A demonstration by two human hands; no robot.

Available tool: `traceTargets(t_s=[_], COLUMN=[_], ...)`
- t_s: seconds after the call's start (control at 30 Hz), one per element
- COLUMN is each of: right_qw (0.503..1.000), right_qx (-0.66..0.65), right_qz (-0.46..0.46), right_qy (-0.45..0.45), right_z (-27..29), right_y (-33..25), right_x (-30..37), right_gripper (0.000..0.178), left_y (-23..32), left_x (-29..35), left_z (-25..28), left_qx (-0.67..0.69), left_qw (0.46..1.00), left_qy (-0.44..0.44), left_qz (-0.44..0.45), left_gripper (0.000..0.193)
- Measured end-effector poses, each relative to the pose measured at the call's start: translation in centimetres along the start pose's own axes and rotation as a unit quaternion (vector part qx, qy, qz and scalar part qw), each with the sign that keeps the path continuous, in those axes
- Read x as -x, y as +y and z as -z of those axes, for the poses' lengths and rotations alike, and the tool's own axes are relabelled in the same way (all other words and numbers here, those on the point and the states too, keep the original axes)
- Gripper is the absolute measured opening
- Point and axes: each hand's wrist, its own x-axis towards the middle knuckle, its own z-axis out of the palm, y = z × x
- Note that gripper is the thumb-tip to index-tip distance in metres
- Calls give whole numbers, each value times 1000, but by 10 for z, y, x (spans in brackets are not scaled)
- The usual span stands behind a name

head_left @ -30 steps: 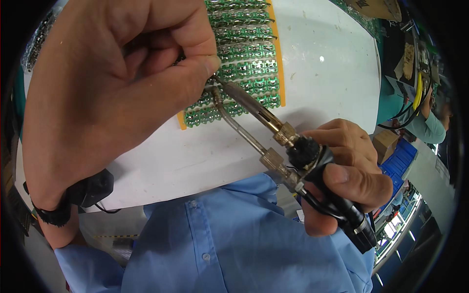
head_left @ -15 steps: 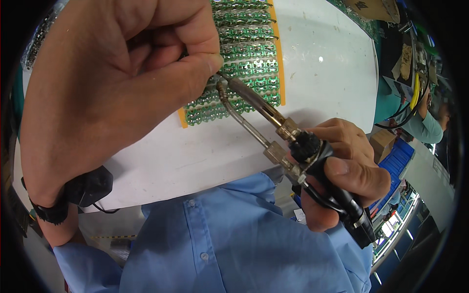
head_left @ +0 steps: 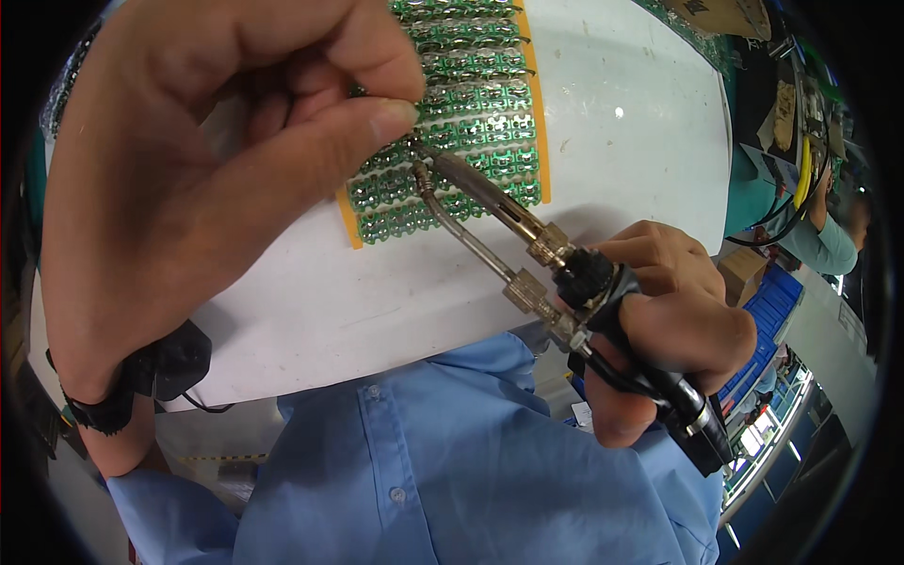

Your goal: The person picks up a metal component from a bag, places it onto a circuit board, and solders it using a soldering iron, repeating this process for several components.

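Note:
My right hand (head_left: 683,325) grips a soldering iron (head_left: 485,193) with a black handle and a thin metal feed tube (head_left: 463,235) alongside its shaft. The iron's tip and the tube's end meet at a panel of small green circuit boards (head_left: 480,127), set in rows with shiny metal parts. Above that spot my left hand (head_left: 217,179) is closed, thumb and index finger pinched just beside the tip. Whatever lies in the pinch is too small or hidden to make out. The left hand covers part of the panel's left side.
Orange strips (head_left: 543,141) edge the panel on the white work surface (head_left: 640,141). A black strap (head_left: 104,410) with a cord circles my left wrist. Cables (head_left: 803,174), a cardboard box (head_left: 742,275), blue bins (head_left: 774,301) and another person's sleeve (head_left: 824,247) are at the right.
My left thumb and fingers have shifted slightly left, away from the iron's tip. The iron's tip has moved a little left along the boards; my right thumb is blurred and lower on the handle.

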Motion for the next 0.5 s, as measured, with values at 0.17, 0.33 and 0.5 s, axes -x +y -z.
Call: traceTargets(t_s=[0.17, 0.33, 0.5], right_qw=[1000, 1000, 1000], right_qx=[-6, -1, 3], right_qz=[-7, 11, 15], right_qy=[-2, 16, 20], right_z=[2, -3, -3], right_y=[0, 3, 4], right_x=[0, 0, -1], right_gripper=[62, 64, 62], left_y=[-3, -9, -14], left_x=[2, 4, 3], left_z=[8, 9, 7], left_qx=[-57, -33, -28], left_qw=[997, 996, 995], left_qy=[-33, -42, -48], left_qz=[-52, -70, -81], left_gripper=[17, 26, 29])
